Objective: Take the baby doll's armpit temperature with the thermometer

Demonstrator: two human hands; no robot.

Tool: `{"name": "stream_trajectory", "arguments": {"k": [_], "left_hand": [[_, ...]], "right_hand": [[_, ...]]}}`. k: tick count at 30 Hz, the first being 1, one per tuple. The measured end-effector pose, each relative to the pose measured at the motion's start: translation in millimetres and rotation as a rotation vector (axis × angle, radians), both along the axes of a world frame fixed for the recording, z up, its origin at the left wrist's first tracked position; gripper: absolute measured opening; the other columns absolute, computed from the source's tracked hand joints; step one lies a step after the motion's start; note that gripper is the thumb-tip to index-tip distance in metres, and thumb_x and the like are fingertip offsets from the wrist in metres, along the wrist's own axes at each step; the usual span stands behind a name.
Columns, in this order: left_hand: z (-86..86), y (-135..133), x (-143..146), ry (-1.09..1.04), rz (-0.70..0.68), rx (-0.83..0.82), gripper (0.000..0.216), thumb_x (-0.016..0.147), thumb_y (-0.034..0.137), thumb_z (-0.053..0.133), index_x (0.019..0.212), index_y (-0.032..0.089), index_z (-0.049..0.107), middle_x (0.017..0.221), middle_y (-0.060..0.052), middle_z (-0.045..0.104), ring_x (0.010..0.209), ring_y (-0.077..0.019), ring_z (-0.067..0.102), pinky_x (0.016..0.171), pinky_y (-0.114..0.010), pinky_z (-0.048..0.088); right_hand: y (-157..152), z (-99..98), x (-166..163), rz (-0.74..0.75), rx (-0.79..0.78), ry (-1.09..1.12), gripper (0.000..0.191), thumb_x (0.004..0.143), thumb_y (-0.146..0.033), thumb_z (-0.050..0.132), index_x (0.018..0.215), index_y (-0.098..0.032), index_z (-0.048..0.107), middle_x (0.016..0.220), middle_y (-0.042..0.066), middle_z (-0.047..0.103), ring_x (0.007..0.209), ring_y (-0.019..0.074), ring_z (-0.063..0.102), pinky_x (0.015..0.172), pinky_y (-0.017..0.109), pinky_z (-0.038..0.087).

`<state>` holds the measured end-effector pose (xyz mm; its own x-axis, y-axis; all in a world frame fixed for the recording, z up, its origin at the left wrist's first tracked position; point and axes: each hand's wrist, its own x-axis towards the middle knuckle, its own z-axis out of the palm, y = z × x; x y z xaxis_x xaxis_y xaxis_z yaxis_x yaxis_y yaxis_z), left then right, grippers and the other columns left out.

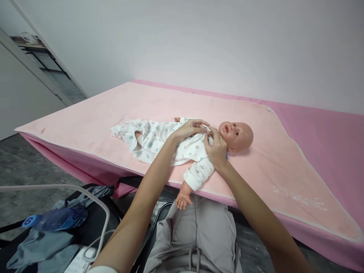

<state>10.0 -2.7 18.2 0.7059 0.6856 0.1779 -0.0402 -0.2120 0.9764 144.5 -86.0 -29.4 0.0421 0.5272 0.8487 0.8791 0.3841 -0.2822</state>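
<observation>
A bald baby doll (pixel 237 135) lies on its back, its head toward the right. It wears a white long-sleeved top (pixel 192 151) with small coloured prints and matching white trousers (pixel 150 138). Both hands meet at the chest, just below the doll's chin. My left hand (pixel 192 129) rests over the upper chest, its fingers bent and pinching the cloth near the neckline. With thumb and index finger together, my right hand (pixel 216 147) grips the collar edge beside the doll's neck. My fingers hide the fastening. One doll arm (pixel 184 195) hangs over the table's near edge.
A pale pink mat (pixel 93 110) covers the pink-draped table (pixel 327 129), which stands against a white wall. At lower left, a chair holds a plastic bottle (pixel 57 219), a grey cloth (pixel 42 246) and a white cable (pixel 106 212). My lap is close to the near edge.
</observation>
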Motion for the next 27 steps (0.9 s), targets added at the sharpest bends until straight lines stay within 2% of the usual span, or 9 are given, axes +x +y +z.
{"name": "stream_trajectory", "arguments": {"k": [4,8,12,15,21,27], "left_hand": [[0.5,-0.5,-0.1,0.000,0.014,-0.014,0.037,0.069,0.031,0.070,0.101,0.014,0.065,0.073,-0.002,0.061,0.048,-0.0029,0.040,0.041,-0.018,0.020],[2.9,-3.1,-0.1,-0.005,0.014,-0.033,0.035,0.069,0.029,0.070,0.100,0.014,0.065,0.080,-0.004,0.063,0.049,-0.0028,0.043,0.043,-0.017,0.027],[5.6,-6.2,0.3,-0.017,0.021,-0.034,0.031,0.068,0.022,0.071,0.097,0.012,0.066,0.083,-0.007,0.065,0.065,-0.0088,0.056,0.054,-0.018,0.039],[6.0,-6.5,0.8,-0.033,0.008,-0.039,0.028,0.068,0.020,0.071,0.095,0.012,0.067,0.082,-0.007,0.065,0.071,-0.0109,0.059,0.061,-0.020,0.043],[5.2,-5.8,0.7,-0.043,-0.015,-0.044,0.029,0.069,0.021,0.071,0.096,0.012,0.067,0.083,-0.007,0.066,0.073,-0.0117,0.059,0.064,-0.021,0.044],[4.5,-5.0,-1.2,-0.028,-0.047,-0.037,0.032,0.072,0.027,0.069,0.100,0.013,0.065,0.085,-0.007,0.066,0.067,-0.0088,0.056,0.055,-0.019,0.039]], "right_hand": [[-0.5,-0.4,-0.2,0.016,0.010,0.023,0.025,0.091,-0.024,0.040,0.113,-0.017,0.050,0.087,0.007,0.065,0.081,0.0172,0.063,0.079,0.032,0.052],[-0.3,-1.2,-0.9,0.022,0.031,0.074,0.029,0.091,-0.026,0.040,0.119,-0.018,0.046,0.100,0.010,0.062,0.092,0.0184,0.062,0.081,0.033,0.053],[0.4,-1.4,-1.3,0.030,0.041,0.103,0.031,0.092,-0.026,0.040,0.122,-0.018,0.043,0.107,0.011,0.059,0.097,0.0184,0.060,0.083,0.034,0.053],[0.6,-0.9,-1.3,0.033,0.036,0.106,0.031,0.092,-0.026,0.041,0.121,-0.018,0.044,0.109,0.011,0.058,0.098,0.0185,0.060,0.084,0.035,0.053],[1.6,-0.6,-0.8,0.034,0.067,0.083,0.029,0.092,-0.025,0.041,0.120,-0.017,0.046,0.106,0.011,0.060,0.099,0.0182,0.059,0.084,0.034,0.052],[2.6,-1.9,-0.8,0.054,0.079,0.075,0.029,0.092,-0.022,0.038,0.119,-0.018,0.047,0.101,0.009,0.062,0.094,0.0176,0.060,0.084,0.033,0.052]]}}
